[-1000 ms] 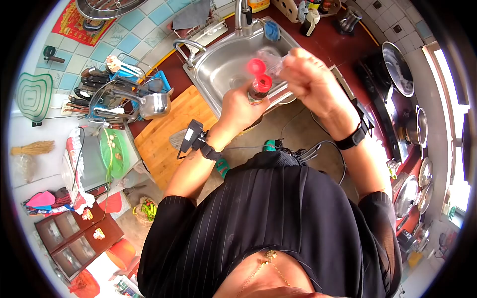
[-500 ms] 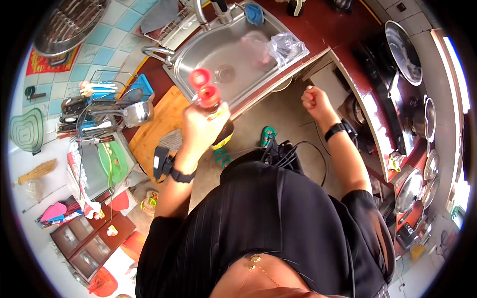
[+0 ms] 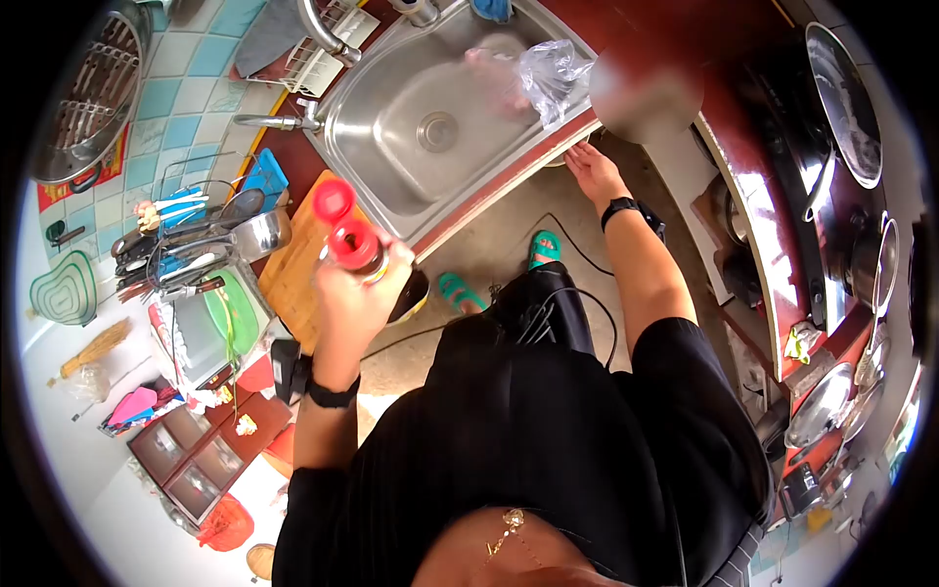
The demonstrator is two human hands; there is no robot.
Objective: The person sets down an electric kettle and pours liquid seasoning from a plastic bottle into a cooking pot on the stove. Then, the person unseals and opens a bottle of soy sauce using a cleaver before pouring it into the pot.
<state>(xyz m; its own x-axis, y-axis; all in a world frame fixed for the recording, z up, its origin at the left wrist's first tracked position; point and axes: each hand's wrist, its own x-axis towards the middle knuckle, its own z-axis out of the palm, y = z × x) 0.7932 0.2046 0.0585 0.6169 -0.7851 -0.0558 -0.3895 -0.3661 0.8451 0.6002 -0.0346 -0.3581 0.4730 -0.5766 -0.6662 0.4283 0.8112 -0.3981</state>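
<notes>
My left hand (image 3: 357, 298) is wrapped round a dark bottle (image 3: 370, 262) with a red neck; its red flip cap (image 3: 334, 202) stands open. The bottle is over the corner of the wooden cutting board (image 3: 289, 284), left of the sink. My right hand (image 3: 593, 172) is below the front edge of the sink, palm partly turned up, fingers stretched and holding nothing. A crumpled clear plastic bag (image 3: 553, 80) lies at the right side of the sink (image 3: 391, 186), over its rim.
A faucet (image 3: 328, 34) and a smaller tap (image 3: 269, 121) stand at the sink. To the right are an open cabinet door (image 3: 748, 230), a stove and a wok (image 3: 843, 108). A utensil rack (image 3: 201, 230) and a green tray (image 3: 231, 311) are on the left.
The clear bag has left my right hand and lies at the sink. My right hand has dropped below the sink edge and opened. My left hand has moved left with the bottle.
</notes>
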